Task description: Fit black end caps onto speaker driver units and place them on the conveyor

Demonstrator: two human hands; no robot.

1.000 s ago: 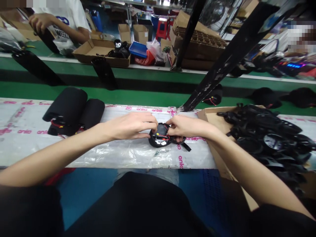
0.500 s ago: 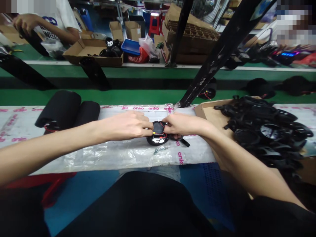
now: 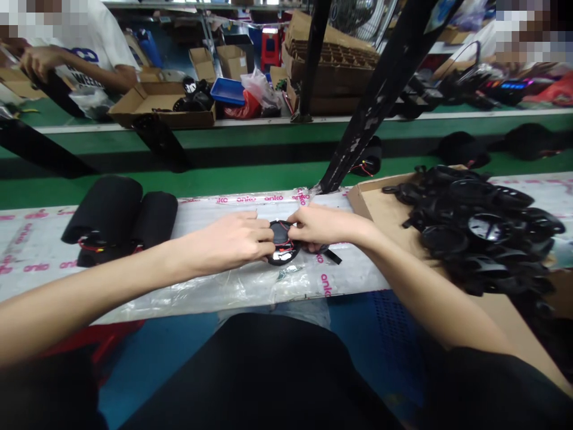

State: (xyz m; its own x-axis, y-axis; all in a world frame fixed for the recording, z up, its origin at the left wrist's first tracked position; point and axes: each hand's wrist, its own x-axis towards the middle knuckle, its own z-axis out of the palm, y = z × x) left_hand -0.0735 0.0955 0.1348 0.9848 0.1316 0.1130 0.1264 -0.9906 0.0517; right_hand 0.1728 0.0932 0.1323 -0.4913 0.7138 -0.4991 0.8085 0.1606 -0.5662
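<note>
A round black part [image 3: 283,258] with thin red wires lies on the plastic-covered bench [image 3: 250,283] in front of me. My left hand [image 3: 244,239] is closed at its left side, fingers bent against the rim. From the right, my right hand [image 3: 316,226] pinches at the wires by the upper right rim. Its fingertips are partly hidden, and the red wires run close to them. A black strap end [image 3: 333,257] sticks out just below my right hand.
Two black cylinders [image 3: 110,209] with red wires stand on the bench at left. At right, a cardboard box [image 3: 380,206] holds several black parts [image 3: 487,230]. A dark slanted post [image 3: 367,107] rises behind the bench. Across the green surface, a person [image 3: 96,45] handles a black item.
The view has shifted slightly. My left fingers have closed in over the left rim, and the yellow connector that showed beside them is now out of sight.
</note>
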